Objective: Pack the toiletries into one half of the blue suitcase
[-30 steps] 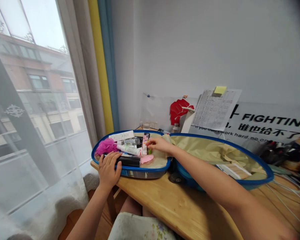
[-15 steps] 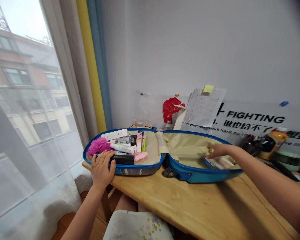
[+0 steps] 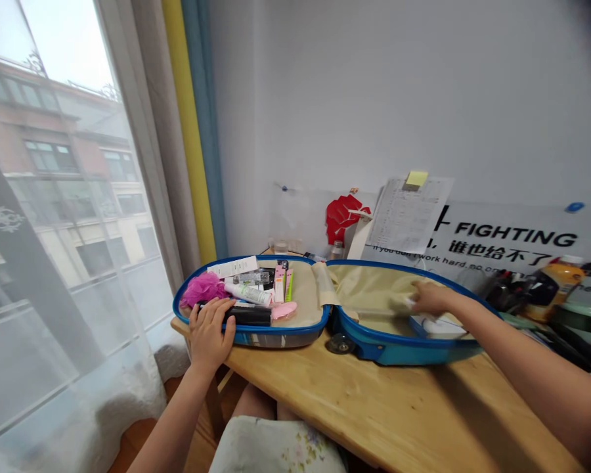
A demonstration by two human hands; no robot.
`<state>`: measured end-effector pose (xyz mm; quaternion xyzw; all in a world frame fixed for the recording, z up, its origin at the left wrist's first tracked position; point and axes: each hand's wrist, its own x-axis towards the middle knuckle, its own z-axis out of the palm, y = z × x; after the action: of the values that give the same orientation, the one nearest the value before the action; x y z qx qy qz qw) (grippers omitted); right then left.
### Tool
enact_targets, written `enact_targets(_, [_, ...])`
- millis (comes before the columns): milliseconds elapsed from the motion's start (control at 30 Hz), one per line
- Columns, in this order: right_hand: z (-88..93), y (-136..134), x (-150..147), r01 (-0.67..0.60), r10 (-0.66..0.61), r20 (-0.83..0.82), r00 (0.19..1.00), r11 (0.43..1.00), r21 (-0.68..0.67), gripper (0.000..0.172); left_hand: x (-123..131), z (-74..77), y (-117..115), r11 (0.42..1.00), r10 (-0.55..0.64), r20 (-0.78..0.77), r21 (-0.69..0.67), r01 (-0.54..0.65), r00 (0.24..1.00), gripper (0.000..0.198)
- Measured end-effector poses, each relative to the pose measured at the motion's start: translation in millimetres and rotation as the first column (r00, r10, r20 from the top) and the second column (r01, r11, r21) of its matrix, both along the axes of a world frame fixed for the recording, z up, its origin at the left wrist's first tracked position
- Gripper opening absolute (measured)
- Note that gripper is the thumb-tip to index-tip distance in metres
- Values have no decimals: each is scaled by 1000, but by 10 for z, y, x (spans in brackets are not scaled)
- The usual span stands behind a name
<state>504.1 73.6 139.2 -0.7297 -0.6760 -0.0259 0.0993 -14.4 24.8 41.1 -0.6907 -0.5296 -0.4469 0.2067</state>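
A blue-rimmed suitcase (image 3: 276,341) lies opened flat on the wooden table. My left hand (image 3: 211,332) rests over the near rim of its left half, fingers stretched onto a black tube-like item (image 3: 250,316). Around that lie a magenta bath puff (image 3: 204,289), a white box (image 3: 232,267), a white squeeze tube (image 3: 249,293), a pink item (image 3: 284,310) and slim pink and green packs (image 3: 289,286). Over the right half, my right hand (image 3: 431,299) is blurred, fingers drawn together at a small pale thing. Below it sits a blue-and-white item (image 3: 440,328).
A suitcase wheel (image 3: 340,343) touches the table (image 3: 374,401). To the right stand an orange bottle (image 3: 561,289), a green-lidded bowl (image 3: 584,322) and dark pens. Papers (image 3: 408,213) hang before the wall poster (image 3: 515,233). Curtains (image 3: 197,164) and a window are at left.
The whole view has shifted slightly. My right hand stays above the right half with its fingers moving a little. The left hand keeps its place on the rim.
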Motion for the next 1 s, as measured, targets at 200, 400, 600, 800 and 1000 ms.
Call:
enact_targets(200, [470,114,-1414,-432,436,-59,898,899,69,65,0,0,0,1000,-5,9,3,5,1000,31])
enact_targets(400, [415,338,-2471,-726,728,-26,686,686,42,44,-8,9,-13,1000,-6,-4,-18,6,1000,32])
enact_targets(600, [88,499,-2685,-717,731,72,679,681,-151,30,-10,0,-3,1000,-3,-8,-14,3,1000,31])
enact_targets(800, [80,440,-2602,-758,770,63,635,636,-143,27,3,19,-16,1000,1,-8,-17,-1,1000,31])
enact_targets(1000, [370,481,-1810,-609,608,44,793,792,25,31,-4,26,-22,1000,0,-13,-21,0,1000,31])
